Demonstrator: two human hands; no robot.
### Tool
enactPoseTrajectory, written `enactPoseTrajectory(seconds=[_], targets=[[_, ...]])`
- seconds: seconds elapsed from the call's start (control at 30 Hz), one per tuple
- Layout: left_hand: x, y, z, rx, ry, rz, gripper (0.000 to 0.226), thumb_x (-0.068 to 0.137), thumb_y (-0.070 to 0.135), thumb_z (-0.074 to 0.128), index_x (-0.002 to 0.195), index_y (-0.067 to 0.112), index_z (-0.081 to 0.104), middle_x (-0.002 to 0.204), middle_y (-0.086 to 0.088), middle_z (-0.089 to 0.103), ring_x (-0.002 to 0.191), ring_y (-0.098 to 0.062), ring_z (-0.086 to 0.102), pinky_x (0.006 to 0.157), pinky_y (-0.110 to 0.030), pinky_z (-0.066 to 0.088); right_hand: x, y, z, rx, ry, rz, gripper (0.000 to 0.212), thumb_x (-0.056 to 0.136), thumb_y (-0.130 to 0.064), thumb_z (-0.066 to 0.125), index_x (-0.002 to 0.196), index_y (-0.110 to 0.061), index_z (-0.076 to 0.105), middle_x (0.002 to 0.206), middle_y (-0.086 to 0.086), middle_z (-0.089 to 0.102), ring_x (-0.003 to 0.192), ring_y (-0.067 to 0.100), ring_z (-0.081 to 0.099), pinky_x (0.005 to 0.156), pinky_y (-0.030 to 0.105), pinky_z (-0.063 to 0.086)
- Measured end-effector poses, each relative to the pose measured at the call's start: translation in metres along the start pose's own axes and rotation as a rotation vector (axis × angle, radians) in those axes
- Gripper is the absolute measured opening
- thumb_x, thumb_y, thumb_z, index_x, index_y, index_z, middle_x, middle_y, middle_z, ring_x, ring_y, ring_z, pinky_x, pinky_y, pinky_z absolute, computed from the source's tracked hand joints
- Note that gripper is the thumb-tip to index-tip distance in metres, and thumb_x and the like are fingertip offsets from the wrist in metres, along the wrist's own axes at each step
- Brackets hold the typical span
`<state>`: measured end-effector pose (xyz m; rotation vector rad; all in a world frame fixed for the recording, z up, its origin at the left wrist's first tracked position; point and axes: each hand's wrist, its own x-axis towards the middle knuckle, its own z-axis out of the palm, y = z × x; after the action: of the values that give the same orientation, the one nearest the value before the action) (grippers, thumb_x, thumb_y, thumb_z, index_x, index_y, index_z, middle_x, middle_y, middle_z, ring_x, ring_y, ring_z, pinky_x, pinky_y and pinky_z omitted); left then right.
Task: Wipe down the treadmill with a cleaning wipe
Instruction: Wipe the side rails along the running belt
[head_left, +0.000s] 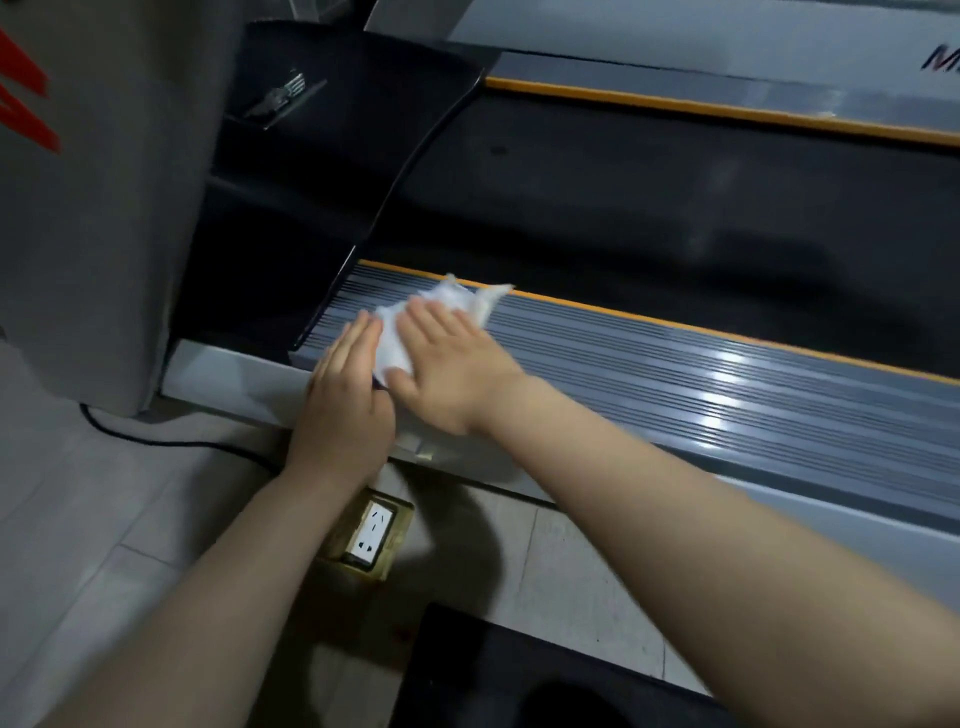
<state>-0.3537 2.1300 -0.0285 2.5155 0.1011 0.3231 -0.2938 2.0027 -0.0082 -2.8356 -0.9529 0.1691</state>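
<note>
A: What lies nearest?

B: A dark block (519, 670) at the near edge, too dim to name. Just beyond it, a brass-framed floor socket (370, 535) is set into the pale floor tiles (93, 519), and a black cable (171, 441) runs over the tiles on the left.

A: And the hands?

B: Both reach to the treadmill's near side rail (727, 384), a grey ribbed strip with an orange edge. The left hand (345, 395) lies flat at the rail's left end, fingers straight and together, holding nothing that I can see. The right hand (452, 364) is spread flat, palm down, pressing the white cleaning wipe (441, 312) onto the rail.

A: Where exactly is the wipe?

B: Crumpled under the right palm and fingers, near the rail's left end, with its far corners sticking out toward the orange edge. It lies just beside the left fingertips.

A: Farther off?

B: The black running belt (649, 208), then the far rail (727, 93) with its own orange stripe. On the left stands the glossy black motor cover (332, 156) and a grey upright (104, 208) with red marks.
</note>
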Motion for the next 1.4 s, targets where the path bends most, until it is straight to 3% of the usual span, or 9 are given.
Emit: enactPoseTrajectory(seconds=[0.13, 0.23, 0.43, 0.7, 0.83, 0.93, 1.13, 1.27, 1.4], targets=[[0.007, -0.009, -0.009, 0.022, -0.072, -0.03, 0.061, 0.095, -0.003, 0.039, 0.153, 0.016, 0.032, 0.16, -0.003, 0.028, 0.149, -0.015, 0.02, 0.12, -0.035, 0.018, 0.008, -0.001, 0.001, -0.083, -0.042, 0.048, 0.071, 0.102, -0.047, 0.021, 0.155, -0.005, 0.002, 0.163, 0.014, -0.004, 0.151, 0.025, -0.004, 0.122, 0.041, 0.0], [-0.001, -0.016, -0.013, 0.099, -0.138, 0.064, 0.065, 0.092, -0.006, 0.042, 0.153, 0.016, 0.031, 0.161, -0.001, 0.027, 0.15, -0.014, 0.016, 0.121, -0.036, 0.015, -0.075, 0.047, 0.008, -0.076, 0.093, 0.084, 0.074, 0.096, -0.046, 0.016, 0.152, 0.002, 0.019, 0.16, 0.022, 0.014, 0.149, 0.033, 0.014, 0.122, 0.045, 0.012], [-0.007, -0.006, 0.009, 0.121, -0.039, 0.024, 0.059, 0.096, 0.029, 0.024, 0.153, 0.015, 0.032, 0.161, 0.002, 0.023, 0.15, -0.011, 0.01, 0.124, -0.037, 0.006, -0.222, 0.148, -0.005, -0.17, 0.023, 0.368, 0.082, 0.096, -0.058, 0.008, 0.151, 0.001, 0.026, 0.16, 0.018, 0.019, 0.149, 0.028, 0.016, 0.119, 0.041, 0.013], [-0.008, 0.01, 0.033, 0.269, 0.037, 0.071, 0.06, 0.101, 0.04, 0.013, 0.153, 0.015, 0.029, 0.161, -0.001, 0.026, 0.151, -0.013, 0.011, 0.124, -0.043, 0.003, -0.005, 0.061, -0.011, 0.049, 0.007, 0.179, 0.067, 0.102, -0.046, 0.024, 0.155, -0.005, 0.011, 0.164, 0.013, 0.003, 0.15, 0.025, -0.001, 0.121, 0.04, 0.001], [-0.008, 0.007, 0.028, 0.304, 0.004, 0.079, 0.06, 0.101, 0.041, 0.013, 0.154, 0.016, 0.028, 0.161, -0.001, 0.025, 0.151, -0.012, 0.01, 0.124, -0.042, 0.003, -0.016, 0.069, -0.004, 0.023, 0.036, 0.207, 0.073, 0.099, -0.05, 0.019, 0.155, -0.005, 0.009, 0.163, 0.012, 0.004, 0.15, 0.024, -0.001, 0.121, 0.041, 0.001], [-0.008, 0.009, 0.026, 0.304, -0.02, 0.072, 0.062, 0.1, 0.043, 0.013, 0.154, 0.016, 0.027, 0.162, -0.001, 0.023, 0.151, -0.012, 0.009, 0.124, -0.042, 0.003, -0.091, 0.117, -0.006, -0.002, 0.143, 0.319, 0.088, 0.084, -0.057, 0.005, 0.149, -0.001, 0.026, 0.158, 0.017, 0.023, 0.148, 0.027, 0.015, 0.117, 0.041, 0.012], [-0.007, 0.03, 0.027, 0.261, -0.05, 0.022, 0.05, 0.106, 0.026, 0.025, 0.153, 0.011, 0.028, 0.162, -0.007, 0.021, 0.151, -0.017, 0.01, 0.124, -0.041, 0.006, -0.212, 0.209, -0.021, -0.029, 0.075, 0.79, 0.08, 0.093, -0.055, 0.014, 0.151, -0.001, 0.024, 0.16, 0.02, 0.019, 0.148, 0.03, 0.014, 0.119, 0.045, 0.014], [-0.007, 0.063, 0.047, 0.222, -0.103, 0.135, 0.058, 0.098, 0.03, 0.024, 0.15, 0.009, 0.038, 0.159, -0.007, 0.031, 0.149, -0.02, 0.021, 0.123, -0.039, 0.011, -0.139, 0.147, -0.002, -0.046, 0.165, 0.518, 0.081, 0.089, -0.048, 0.009, 0.141, 0.007, 0.037, 0.146, 0.027, 0.037, 0.139, 0.037, 0.028, 0.114, 0.05, 0.021], [0.001, 0.083, 0.063, 0.16, -0.148, 0.219, 0.058, 0.093, 0.028, 0.03, 0.144, 0.007, 0.047, 0.153, -0.01, 0.042, 0.144, -0.024, 0.034, 0.119, -0.039, 0.021, -0.071, 0.082, -0.006, 0.042, 0.119, 0.324, 0.069, 0.1, -0.043, 0.02, 0.154, -0.001, 0.011, 0.162, 0.016, 0.007, 0.15, 0.028, 0.002, 0.12, 0.041, 0.001]])
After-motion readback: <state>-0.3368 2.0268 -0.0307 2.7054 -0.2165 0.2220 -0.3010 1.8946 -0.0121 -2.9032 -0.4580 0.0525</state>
